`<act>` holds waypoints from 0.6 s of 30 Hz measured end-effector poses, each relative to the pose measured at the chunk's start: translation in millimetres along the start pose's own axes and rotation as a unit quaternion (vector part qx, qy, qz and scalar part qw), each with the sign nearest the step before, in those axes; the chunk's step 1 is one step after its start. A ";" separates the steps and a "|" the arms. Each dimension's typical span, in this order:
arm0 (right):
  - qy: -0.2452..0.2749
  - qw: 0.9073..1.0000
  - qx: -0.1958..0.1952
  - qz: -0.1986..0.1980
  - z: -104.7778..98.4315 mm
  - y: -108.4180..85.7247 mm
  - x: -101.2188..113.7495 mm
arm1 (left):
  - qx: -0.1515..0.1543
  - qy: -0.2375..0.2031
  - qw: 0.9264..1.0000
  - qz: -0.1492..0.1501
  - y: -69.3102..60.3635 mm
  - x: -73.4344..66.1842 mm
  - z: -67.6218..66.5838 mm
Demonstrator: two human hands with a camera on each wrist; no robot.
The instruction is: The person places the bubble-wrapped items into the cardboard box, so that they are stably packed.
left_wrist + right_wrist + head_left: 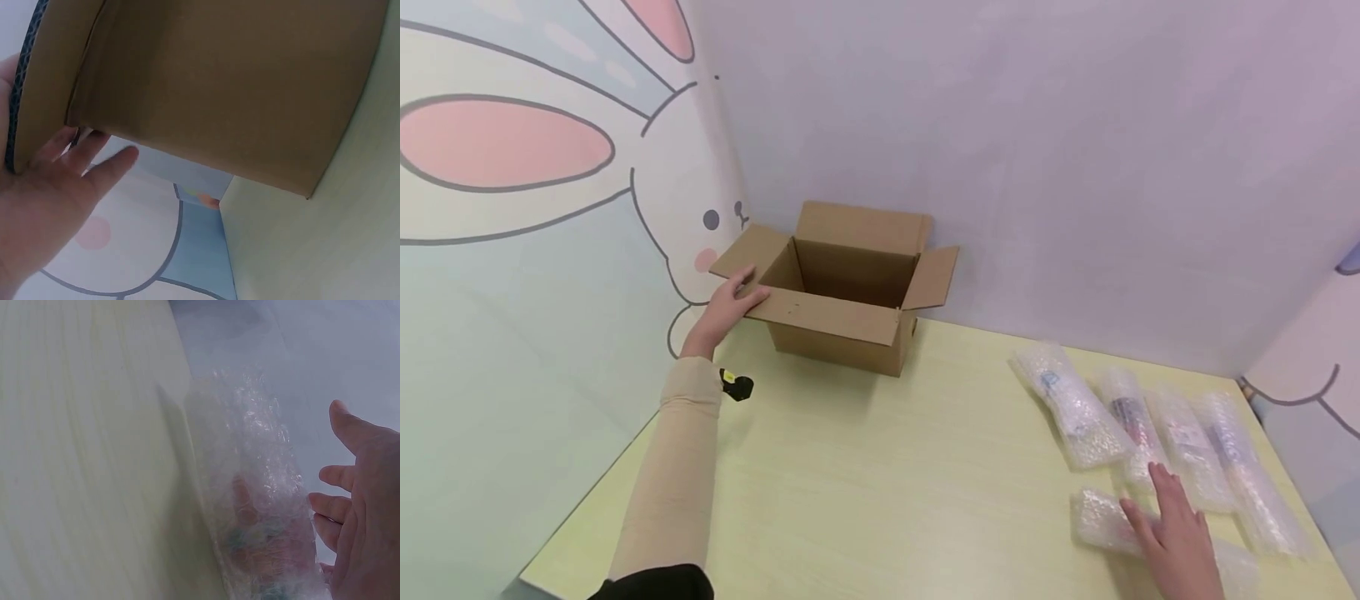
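Observation:
An open cardboard box (835,343) stands at the back left of the table, its flaps folded outward. My left hand (722,312) grips the flaps at its front left corner. In the left wrist view, fingers (109,172) reach under a flap beside the box's side wall (237,81). Over at the front right, my right hand (1183,537) hovers with spread fingers above a bubble-wrapped package (1101,521). The right wrist view has that hand (369,500) beside bubble wrap (256,444) with something reddish and green inside; whether they touch, I cannot tell.
Several more bubble-wrapped packages lie side by side at the right, among them a wide one (1075,408) and a long one (1247,475). The pale yellow table (880,475) meets a plain wall (1000,167) behind and a rabbit-printed wall (550,350) at the left.

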State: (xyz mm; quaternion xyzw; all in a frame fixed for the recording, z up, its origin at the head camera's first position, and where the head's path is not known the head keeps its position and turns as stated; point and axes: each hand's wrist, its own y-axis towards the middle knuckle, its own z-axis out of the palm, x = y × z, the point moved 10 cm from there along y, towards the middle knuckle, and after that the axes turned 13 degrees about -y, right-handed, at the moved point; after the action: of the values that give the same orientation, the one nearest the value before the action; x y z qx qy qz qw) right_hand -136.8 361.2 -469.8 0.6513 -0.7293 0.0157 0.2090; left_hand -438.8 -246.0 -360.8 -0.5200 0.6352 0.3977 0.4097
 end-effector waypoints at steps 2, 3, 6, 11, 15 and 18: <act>0.001 1.000 0.000 -0.002 0.4 0.1 0.8 | 0.012 -0.016 1.000 0.000 -1.0 2.5 -0.5; 0.001 1.000 0.000 -0.004 0.5 0.2 1.3 | 0.016 -0.020 1.000 -0.001 -1.8 3.3 -0.9; 0.000 1.000 0.001 -0.007 0.2 0.7 2.2 | 0.023 -0.021 0.999 -0.006 -4.3 4.7 -1.5; -0.009 1.000 0.007 -0.006 -0.1 0.8 1.5 | 0.038 -0.012 0.999 0.001 -6.1 1.8 3.8; -0.013 1.000 0.012 -0.005 1.4 0.5 1.1 | 0.051 -0.002 0.998 0.027 -6.1 -3.9 11.6; -0.009 1.000 0.010 -0.009 2.3 0.6 2.8 | 0.047 0.007 0.998 0.039 -7.0 -6.9 14.1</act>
State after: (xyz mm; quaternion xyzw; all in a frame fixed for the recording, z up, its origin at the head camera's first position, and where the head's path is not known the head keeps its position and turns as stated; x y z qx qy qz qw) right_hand -138.1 358.0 -470.8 0.6599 -0.7252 0.0155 0.1961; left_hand -429.6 -231.6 -359.9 -0.4779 0.6756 0.3796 0.4137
